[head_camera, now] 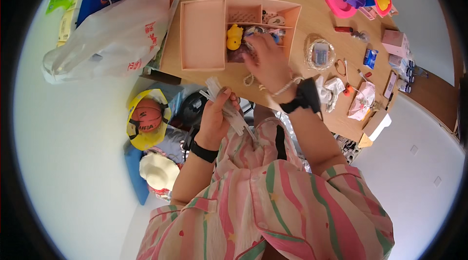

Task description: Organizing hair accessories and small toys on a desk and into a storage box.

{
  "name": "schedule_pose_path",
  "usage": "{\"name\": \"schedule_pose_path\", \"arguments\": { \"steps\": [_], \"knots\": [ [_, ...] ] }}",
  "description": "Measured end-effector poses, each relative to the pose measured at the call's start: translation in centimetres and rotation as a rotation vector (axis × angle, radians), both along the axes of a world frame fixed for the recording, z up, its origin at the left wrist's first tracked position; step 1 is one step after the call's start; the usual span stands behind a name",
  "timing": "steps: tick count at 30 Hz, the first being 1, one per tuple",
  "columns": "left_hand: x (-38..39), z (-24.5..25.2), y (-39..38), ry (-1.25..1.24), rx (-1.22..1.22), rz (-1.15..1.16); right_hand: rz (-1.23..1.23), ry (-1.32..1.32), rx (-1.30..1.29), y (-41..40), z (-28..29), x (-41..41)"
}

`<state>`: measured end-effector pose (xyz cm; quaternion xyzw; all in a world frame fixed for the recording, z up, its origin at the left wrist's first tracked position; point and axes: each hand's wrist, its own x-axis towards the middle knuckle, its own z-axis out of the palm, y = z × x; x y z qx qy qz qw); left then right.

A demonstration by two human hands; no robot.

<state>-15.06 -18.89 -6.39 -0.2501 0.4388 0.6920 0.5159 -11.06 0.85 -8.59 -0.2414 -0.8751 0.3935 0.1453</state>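
A bundle of translucent plastic sticks [234, 119] is gripped in my left hand [218, 115], in front of the table edge. My right hand [268, 60] reaches over the middle compartment of a pink divided box [203, 35], its fingertips among small items; whether it grips any of them I cannot tell. A yellow toy figure [234, 37] lies left of these fingers in the same compartment. Behind it is a smaller compartment, and a white piece with a round hole [276, 21] sits in the back right one. The box's left section is a wide, shallow tray.
A white plastic bag [113, 37] lies left of the box. On the right are coiled string lights [320, 54], a blue packet [370, 58], crumpled tissue [331, 90], a phone [390, 84] and pink plastic toys [340, 0]. A basketball [147, 115] in a yellow bag stands below the table.
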Motion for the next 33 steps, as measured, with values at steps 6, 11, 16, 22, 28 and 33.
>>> {"name": "schedule_pose_path", "arguments": {
  "steps": [6,11,16,22,28,33],
  "knots": [
    [-1.1,-0.3,-2.2,-0.004,0.051,0.046,-0.025,-0.033,0.189,-2.5,-1.6,-4.1],
    [-1.8,-0.5,-3.5,-0.01,0.001,0.075,-0.046,-0.003,0.1,-1.9,-1.8,-3.8],
    [-2.1,-0.4,-3.6,-0.009,-0.003,0.088,-0.341,0.323,-0.491,1.1,1.3,-0.9],
    [-1.6,-0.4,-2.6,-0.006,-0.005,0.071,-0.528,0.541,-0.756,7.0,4.5,5.5],
    [-0.5,-0.3,-0.6,0.016,-0.025,0.009,-0.815,0.515,-0.217,16.6,7.2,14.8],
    [1.0,-0.1,0.9,0.034,-0.065,0.006,-0.948,0.184,-0.02,27.0,0.9,25.1]
  ]
}}
